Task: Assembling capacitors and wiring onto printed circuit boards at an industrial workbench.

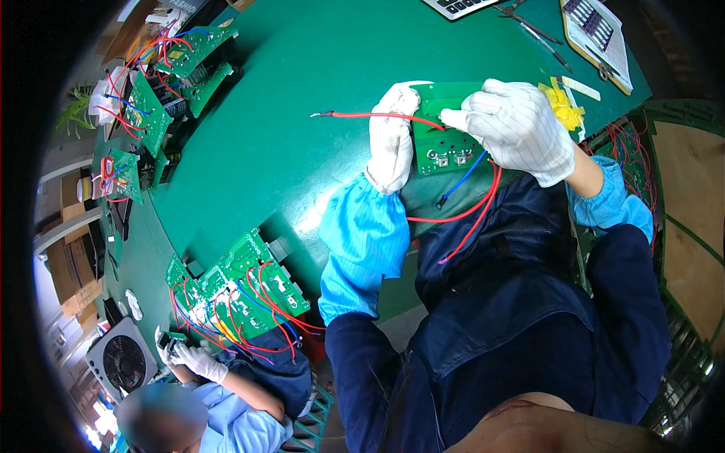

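Observation:
A green circuit board is held up over the near edge of the green table. My left hand, in a white glove, grips the board along its left edge. My right hand, in a striped white glove, is closed over the board's upper right part. Its thumb and fingers are pressed together at the board face, and they hide whatever is between them. A red wire with a dark lug runs left from the board across my left hand. A blue wire and more red wires hang from its lower side.
Pieces of yellow tape lie right of my right hand. Beyond are a clipboard, pliers and a calculator. Several wired boards stand at left. A co-worker's gloved hand is at lower left beside more boards.

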A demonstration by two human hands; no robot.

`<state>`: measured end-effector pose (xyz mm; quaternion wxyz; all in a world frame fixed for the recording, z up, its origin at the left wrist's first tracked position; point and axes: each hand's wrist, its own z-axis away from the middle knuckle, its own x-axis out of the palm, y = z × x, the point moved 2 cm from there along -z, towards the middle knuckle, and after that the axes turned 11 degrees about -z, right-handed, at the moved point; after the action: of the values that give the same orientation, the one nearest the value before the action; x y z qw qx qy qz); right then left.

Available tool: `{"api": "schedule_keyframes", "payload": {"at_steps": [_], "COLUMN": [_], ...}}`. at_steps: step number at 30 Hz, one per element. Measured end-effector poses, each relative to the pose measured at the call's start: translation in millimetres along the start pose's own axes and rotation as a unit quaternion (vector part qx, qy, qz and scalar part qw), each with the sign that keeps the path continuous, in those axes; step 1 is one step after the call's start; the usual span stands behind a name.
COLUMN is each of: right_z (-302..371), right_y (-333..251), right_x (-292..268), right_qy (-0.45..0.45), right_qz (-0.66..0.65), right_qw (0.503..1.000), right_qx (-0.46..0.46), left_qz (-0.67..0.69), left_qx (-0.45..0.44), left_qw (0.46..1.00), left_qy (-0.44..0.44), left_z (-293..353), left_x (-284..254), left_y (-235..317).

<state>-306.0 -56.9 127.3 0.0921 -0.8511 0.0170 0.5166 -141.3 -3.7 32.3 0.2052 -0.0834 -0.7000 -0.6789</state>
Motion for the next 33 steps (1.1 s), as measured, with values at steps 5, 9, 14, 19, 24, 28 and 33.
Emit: {"api": "schedule_keyframes", "payload": {"at_steps": [5, 9, 14, 19, 24, 28, 33], "right_z": [-1.3, 0.0, 3.4, 7.1, 1.1, 2.4, 15.9], "right_y": [0.5, 0.6, -11.9, 3.5, -21.5, -24.7, 3.8], "right_x": [-1.9, -4.1, -15.5, -8.7, -12.7, -6.1, -12.6], "right_qy": [0.014, 0.072, 0.079, 0.165, 0.033, -0.009, 0.134], "right_qz": [-0.01, -0.03, 0.0, -0.004, -0.017, 0.001, -0.231], "right_qw": [1.0, 0.997, 0.996, 0.984, 0.998, 1.0, 0.944], "right_qx": [-0.002, 0.026, 0.048, 0.067, 0.042, 0.019, 0.194], "left_qz": [-0.018, -0.043, -0.032, -0.045, -0.012, -0.025, -0.021], "left_qx": [-0.001, 0.003, 0.002, 0.016, 0.007, 0.006, 0.004], "left_qw": [1.0, 0.999, 0.999, 0.999, 1.0, 1.0, 1.0], "left_qy": [-0.001, 0.014, 0.0, 0.007, 0.0, -0.006, 0.004], "left_z": [1.6, 1.0, 0.5, -3.4, -0.4, -1.9, 1.4], "left_x": [1.8, 0.3, 0.6, -3.5, -3.5, -5.9, 1.1], "left_y": [3.5, 2.7, 5.3, -1.6, 3.3, -3.4, 1.9]}}
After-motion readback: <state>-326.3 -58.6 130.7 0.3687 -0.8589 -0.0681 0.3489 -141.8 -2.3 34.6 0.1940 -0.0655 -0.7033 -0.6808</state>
